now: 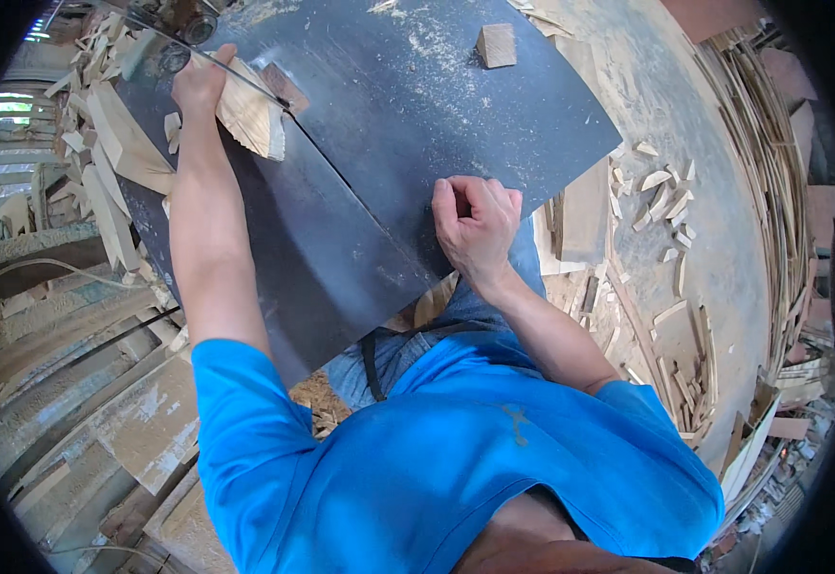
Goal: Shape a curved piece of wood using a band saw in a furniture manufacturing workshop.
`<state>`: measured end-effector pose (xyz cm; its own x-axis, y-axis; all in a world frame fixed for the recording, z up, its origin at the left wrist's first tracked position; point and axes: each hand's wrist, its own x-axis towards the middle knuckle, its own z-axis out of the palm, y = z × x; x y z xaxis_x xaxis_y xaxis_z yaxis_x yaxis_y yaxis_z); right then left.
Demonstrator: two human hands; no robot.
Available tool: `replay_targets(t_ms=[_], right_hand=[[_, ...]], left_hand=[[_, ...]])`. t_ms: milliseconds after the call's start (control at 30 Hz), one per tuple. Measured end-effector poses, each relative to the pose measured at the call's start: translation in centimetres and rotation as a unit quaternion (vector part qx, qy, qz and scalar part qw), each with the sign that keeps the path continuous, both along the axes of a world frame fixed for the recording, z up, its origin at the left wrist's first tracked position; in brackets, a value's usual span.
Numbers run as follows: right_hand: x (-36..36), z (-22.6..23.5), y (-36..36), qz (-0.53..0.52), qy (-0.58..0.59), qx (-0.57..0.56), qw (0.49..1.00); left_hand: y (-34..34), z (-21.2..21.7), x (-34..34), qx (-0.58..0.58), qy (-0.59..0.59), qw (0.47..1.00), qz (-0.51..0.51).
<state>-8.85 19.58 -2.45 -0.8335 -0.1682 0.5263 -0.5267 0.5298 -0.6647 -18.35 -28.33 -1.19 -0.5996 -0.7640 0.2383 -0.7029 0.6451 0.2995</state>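
Note:
My left hand (202, 84) reaches far forward on the dark saw table (389, 115) and grips a pale curved piece of wood (253, 120) with a rough, jagged near end. Right beside that piece runs the thin saw blade (236, 73), coming down from the upper left. Across the blade sits a small wood block (285, 88), close against it. Near the table's front right edge rests my right hand (480, 225), its fingers curled into a loose fist with nothing visible inside.
Another small wood block (497, 45) stands at the table's far right among sawdust. A straight slot (341, 177) runs from the blade toward me. Wood offcuts (666, 201) lie on the floor at right, beside stacked thin strips (767, 182). More scrap wood (107, 201) is heaped at left.

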Motion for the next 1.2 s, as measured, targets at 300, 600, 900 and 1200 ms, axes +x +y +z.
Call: replay_targets(t_ms=[300,600,900,1200], right_hand=[[-0.3,-0.7,-0.2,0.0,0.001,0.024,1.0],[-0.1,1.3,3.4,0.389,-0.036,0.13,0.911],[3.3,0.8,-2.1,0.131,-0.066,-0.035,0.989],[7.9,1.8,3.1,0.324,-0.066,0.148,0.932]], left_hand=[[4.5,-1.7,10.5,-0.098,0.158,0.981,-0.046],[21.6,1.9,26.7,0.045,0.001,0.998,0.052],[32.2,5.0,36.1,0.137,0.046,0.988,-0.059],[41.1,1.3,30.5,0.29,0.223,0.931,-0.005]])
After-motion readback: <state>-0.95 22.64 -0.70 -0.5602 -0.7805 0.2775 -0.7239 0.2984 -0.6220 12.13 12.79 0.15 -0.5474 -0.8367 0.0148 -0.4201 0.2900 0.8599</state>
